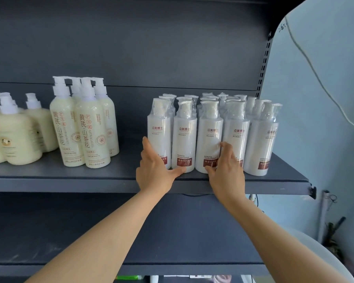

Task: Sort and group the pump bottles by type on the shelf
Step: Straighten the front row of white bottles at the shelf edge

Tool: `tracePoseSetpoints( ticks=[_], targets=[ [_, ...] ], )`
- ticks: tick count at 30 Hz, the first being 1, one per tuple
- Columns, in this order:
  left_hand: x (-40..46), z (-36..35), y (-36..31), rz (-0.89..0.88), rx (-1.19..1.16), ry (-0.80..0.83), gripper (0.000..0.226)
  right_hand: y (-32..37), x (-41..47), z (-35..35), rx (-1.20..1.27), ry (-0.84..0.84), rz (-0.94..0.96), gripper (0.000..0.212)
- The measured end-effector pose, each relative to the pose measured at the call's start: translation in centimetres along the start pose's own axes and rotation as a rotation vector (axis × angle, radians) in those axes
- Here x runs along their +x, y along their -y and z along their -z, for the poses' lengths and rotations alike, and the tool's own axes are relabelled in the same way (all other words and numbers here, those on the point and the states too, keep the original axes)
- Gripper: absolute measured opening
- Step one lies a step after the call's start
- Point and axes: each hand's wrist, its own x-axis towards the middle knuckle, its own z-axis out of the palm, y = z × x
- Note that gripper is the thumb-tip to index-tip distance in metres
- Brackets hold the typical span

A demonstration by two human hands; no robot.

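Shelf (70, 176) holds bottles (209, 137) labelled "KERATIN CONDITIONER".

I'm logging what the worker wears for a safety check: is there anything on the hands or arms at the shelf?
Nothing shows: the left hand and right hand are bare, without gloves, rings or a watch. Both forearms are uncovered, with no sleeves in view.

Three groups of pump bottles stand in a row on one shelf (70, 176).

The squat bottles (12, 137) stand at the far left, the tall bottles (84, 127) just right of them, and the wrapped bottles (211, 135), several rows deep, well apart at the right end. The left hand (153, 170) and right hand (227, 172) touch the front row there.
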Motion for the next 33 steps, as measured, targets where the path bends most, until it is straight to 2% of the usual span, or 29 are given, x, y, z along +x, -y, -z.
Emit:
tracePoseSetpoints(
  ticks=[3,5,9,15,19,22,33],
  targets=[
    [-0.2,0.3,0.1,-0.013,-0.049,0.003,0.123,-0.2,-0.5,0.4,0.067,0.057,0.002,0.06],
    [-0.7,0.7,0.0,-0.061,-0.031,-0.079,0.12,-0.5,-1.1,1.0,0.088,0.088,-0.018,0.064],
    [-2.4,1.3,-1.3,-0.396,0.094,-0.257,0.099,-1.0,-2.4,2.8,0.066,0.022,-0.093,0.063],
    [-4.0,-0.1,-4.0,-0.686,0.167,-0.166,0.08,-3.2,-2.6,5.4,0.005,-0.073,-0.189,0.062],
    [-4.3,-1.7,-4.9,-0.783,0.273,-0.097,0.08,-4.9,-1.8,6.7,-0.023,-0.055,-0.225,0.06],
    [-4.1,-2.7,-5.7,-0.848,0.349,-0.109,0.078,-6.2,-1.3,7.1,-0.01,-0.028,-0.221,0.055],
    [-3.3,-6.4,-8.9,-0.847,0.505,-0.176,0.083,-9.7,1.7,7.5,0.098,0.149,-0.112,0.062]
  ],
)
